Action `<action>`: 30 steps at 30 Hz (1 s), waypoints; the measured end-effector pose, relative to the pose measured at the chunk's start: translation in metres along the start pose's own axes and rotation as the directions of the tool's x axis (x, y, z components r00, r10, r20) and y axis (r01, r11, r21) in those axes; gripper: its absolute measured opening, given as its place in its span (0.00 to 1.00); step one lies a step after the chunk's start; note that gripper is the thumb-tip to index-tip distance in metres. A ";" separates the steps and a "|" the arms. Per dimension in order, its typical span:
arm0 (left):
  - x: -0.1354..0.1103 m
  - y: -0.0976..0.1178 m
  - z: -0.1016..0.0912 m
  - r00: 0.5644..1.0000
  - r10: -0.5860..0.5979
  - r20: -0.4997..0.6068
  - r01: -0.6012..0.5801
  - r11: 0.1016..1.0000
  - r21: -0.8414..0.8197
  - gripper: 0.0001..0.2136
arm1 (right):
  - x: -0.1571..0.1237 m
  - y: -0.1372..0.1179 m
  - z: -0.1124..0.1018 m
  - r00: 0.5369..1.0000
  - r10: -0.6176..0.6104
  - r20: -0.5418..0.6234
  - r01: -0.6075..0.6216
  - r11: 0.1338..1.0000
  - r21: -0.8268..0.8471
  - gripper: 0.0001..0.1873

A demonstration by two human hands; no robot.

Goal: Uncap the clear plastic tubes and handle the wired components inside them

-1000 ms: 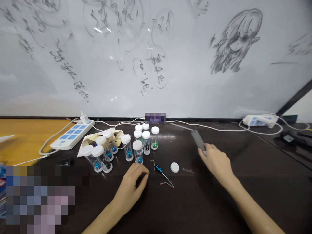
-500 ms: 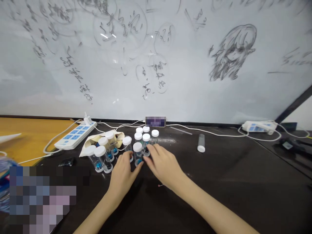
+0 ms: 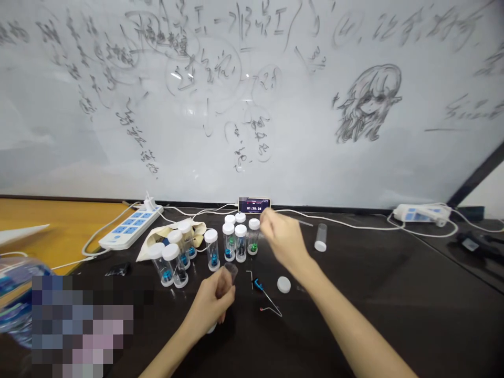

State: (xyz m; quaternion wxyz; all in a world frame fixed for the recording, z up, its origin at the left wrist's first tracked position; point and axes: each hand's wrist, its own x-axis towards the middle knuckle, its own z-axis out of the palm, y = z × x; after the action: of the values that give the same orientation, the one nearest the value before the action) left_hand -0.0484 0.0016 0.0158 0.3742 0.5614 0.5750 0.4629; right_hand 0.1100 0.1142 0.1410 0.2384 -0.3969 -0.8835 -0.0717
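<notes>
My left hand [image 3: 216,298] is closed round a clear tube [image 3: 231,270], tilted with its uncapped end up; most of it is hidden by the fingers. Raised in front of the phone, my right hand [image 3: 284,239] has its fingers curled together, and whatever they may hold is hidden. Between my hands lie a round white cap [image 3: 283,284], a bent thin wire with a blue part [image 3: 258,284] at one end, and a small bent metal rod [image 3: 250,278]. Several white-capped tubes [image 3: 241,244] with blue, green or dark pieces inside stand just beyond.
More capped tubes [image 3: 171,262] stand at the left before a cream cloth bag [image 3: 147,247]. A power strip [image 3: 129,228] lies behind them. One clear tube [image 3: 321,238] stands apart at right. A phone [image 3: 254,205] leans on the whiteboard [image 3: 299,157], with white cables along its base.
My left hand has drawn a tube nearer and holds it uncapped. A cap, the blue-ended wire and a small rod now show on the desk. My right hand has moved up and right.
</notes>
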 end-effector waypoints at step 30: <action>-0.003 0.050 0.008 0.893 -0.057 0.446 0.242 0.897 -0.370 0.18 | -0.072 0.041 0.015 1.000 0.007 0.022 -0.016 0.891 0.453 0.22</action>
State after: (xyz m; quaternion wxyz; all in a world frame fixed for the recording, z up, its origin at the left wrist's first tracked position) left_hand -0.0253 -0.0036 0.0607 0.6361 0.5088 0.4101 0.4102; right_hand 0.1759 0.0987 0.0908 0.3161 -0.3362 -0.8758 0.1416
